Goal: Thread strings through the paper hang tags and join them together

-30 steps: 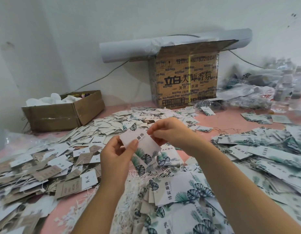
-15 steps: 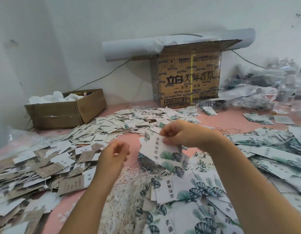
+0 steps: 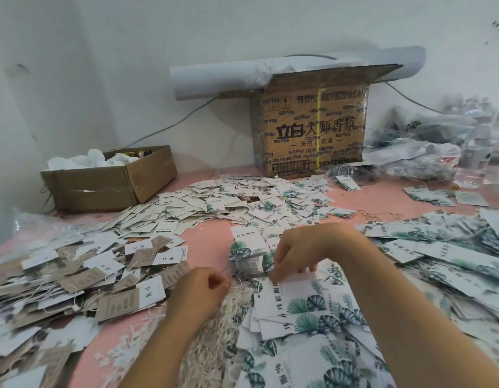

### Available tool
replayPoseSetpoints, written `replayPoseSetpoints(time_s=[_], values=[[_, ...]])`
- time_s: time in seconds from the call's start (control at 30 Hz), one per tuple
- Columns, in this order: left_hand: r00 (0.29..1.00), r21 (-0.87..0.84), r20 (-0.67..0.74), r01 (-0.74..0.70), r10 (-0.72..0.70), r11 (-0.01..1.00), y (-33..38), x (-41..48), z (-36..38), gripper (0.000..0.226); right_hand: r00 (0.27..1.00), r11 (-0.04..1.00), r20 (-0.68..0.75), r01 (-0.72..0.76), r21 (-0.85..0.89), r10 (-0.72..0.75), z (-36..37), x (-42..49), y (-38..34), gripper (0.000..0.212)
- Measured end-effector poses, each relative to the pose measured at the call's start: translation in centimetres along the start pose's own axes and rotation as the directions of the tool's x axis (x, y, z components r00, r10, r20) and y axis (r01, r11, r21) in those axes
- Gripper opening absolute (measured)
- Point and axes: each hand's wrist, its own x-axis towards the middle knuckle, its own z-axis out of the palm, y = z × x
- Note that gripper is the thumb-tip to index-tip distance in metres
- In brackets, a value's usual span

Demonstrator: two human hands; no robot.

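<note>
Relative to half a second earlier, both hands had dropped toward the near edge of the pink table (image 3: 206, 242), and the held tags (image 3: 247, 246) had come down with them from above the far heap to just over the leaf-print tag pile (image 3: 312, 312).

The held tags stood nearly upright. Their long axis ran from the near, lower end up and away from the person, leaning slightly left. The white end printed with dark characters pointed up and away, and the end bearing dark green leaf motifs pointed down toward the hands. More than one card was stacked there, slightly fanned; the exact count could not be told.

The right hand (image 3: 296, 256) reached down from above with fingers curled, pinching the lower right corner of the held tags. The left hand (image 3: 200, 287) lay low beside the loose white strings (image 3: 228, 312), fingers folded and thumb pressed to forefinger on a fine string (image 3: 224, 271) that ran toward the tags' lower end.

A heap of brown and white tags (image 3: 116, 275) covered the left of the table. A printed carton (image 3: 312, 130) stood against the wall with a paper roll (image 3: 214, 77) resting on it.
</note>
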Motion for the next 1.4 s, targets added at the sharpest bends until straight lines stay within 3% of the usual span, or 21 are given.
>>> replayPoseSetpoints(time_s=[0.13, 0.37, 0.47, 0.6, 0.73, 1.2, 1.3, 1.4], values=[[0.998, -0.060, -0.057, -0.014, 0.010, 0.998, 0.2, 0.0, -0.5, 0.017, 0.999, 1.000, -0.046, 0.009, 0.003, -0.009, 0.0, 0.2, 0.3, 0.019], [0.977, -0.223, -0.187, -0.147, 0.105, 0.964, 2.2, 0.0, -1.9, 0.023, 0.913, 0.970, -0.377, 0.214, 0.116, -0.156, 0.4, 1.5, -0.1, 0.024], [0.968, -0.270, -0.199, -0.201, 0.150, 0.942, 3.4, -0.3, -2.2, 0.028, 0.908, 0.956, -0.377, 0.253, 0.146, -0.183, 1.2, 2.3, -0.5, 0.033], [0.957, -0.296, -0.228, -0.243, 0.179, 0.924, 4.3, -0.5, -2.7, 0.028, 0.870, 0.896, -0.390, 0.399, 0.195, -0.302, 1.9, 2.7, -1.2, 0.004], [0.939, -0.301, -0.282, -0.283, 0.199, 0.911, 4.6, -0.6, -2.9, 0.025, 0.841, 0.855, -0.441, 0.452, 0.255, -0.313, 1.9, 2.6, -1.5, 0.014], [0.851, -0.118, -0.444, -0.365, 0.279, 0.924, 4.5, -0.8, -2.6, 0.018, 0.890, 0.800, -0.370, 0.418, 0.430, -0.266, 1.7, 2.5, -1.4, 0.020], [0.833, -0.171, -0.488, -0.384, 0.261, 0.907, 4.5, -0.8, -2.8, 0.015, 0.902, 0.826, -0.386, 0.362, 0.432, -0.193, 1.3, 2.5, -0.9, 0.018], [0.858, -0.235, -0.462, -0.361, 0.223, 0.902, 4.4, -0.7, -2.8, 0.016, 0.882, 0.735, -0.454, 0.390, 0.554, -0.126, 0.9, 2.2, -0.2, 0.016]])
